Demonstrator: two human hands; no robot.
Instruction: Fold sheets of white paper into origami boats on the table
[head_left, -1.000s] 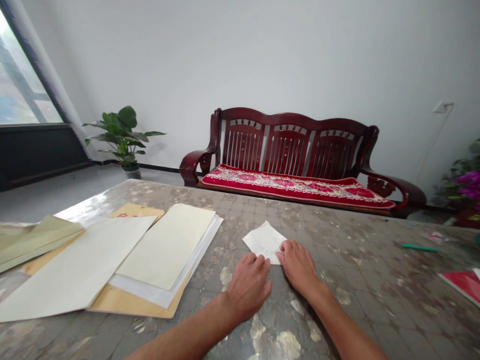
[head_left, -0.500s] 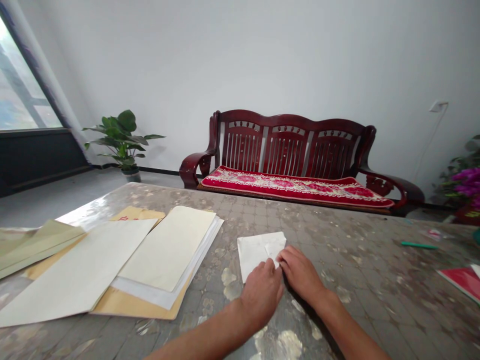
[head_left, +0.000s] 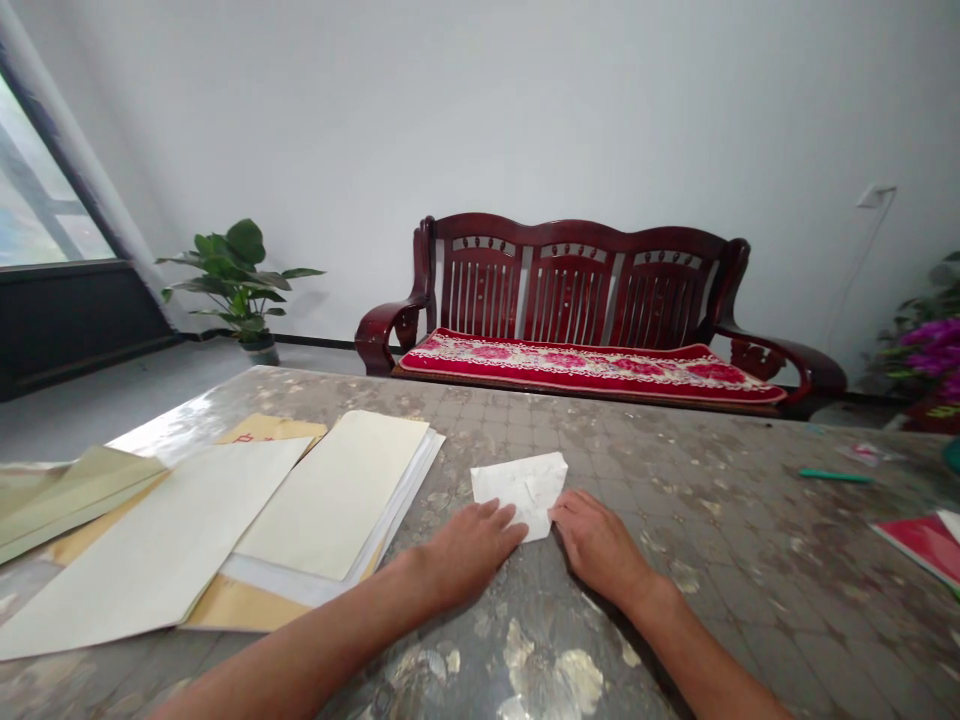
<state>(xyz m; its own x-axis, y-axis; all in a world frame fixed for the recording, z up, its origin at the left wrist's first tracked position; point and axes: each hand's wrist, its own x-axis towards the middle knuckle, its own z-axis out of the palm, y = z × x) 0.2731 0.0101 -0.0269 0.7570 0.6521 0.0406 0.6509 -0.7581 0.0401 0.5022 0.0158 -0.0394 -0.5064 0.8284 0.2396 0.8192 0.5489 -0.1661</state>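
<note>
A small white folded paper [head_left: 529, 480] lies on the patterned table in front of me, its lower corners tapered by folds. My left hand [head_left: 474, 548] rests on its lower left part, palm down, fingers stretched out and a little apart. At the paper's right edge, my right hand [head_left: 600, 545] has its fingers curled and pressed together with the edge at the fingertips. The thumb of that hand is mostly hidden.
To the left, cream and white sheets [head_left: 349, 490] overlap brown envelopes [head_left: 247, 615]. A green pen [head_left: 834, 475] and a red booklet [head_left: 919, 548] lie at the right. Beyond the table's far edge stands a dark red wooden bench [head_left: 574, 290]; a potted plant [head_left: 244, 285] is farther left.
My left hand has slid left from the paper's lower middle to its lower left, its fingers spreading flatter. The paper's lower left side now looks folded in. My right hand stays at the right edge.
</note>
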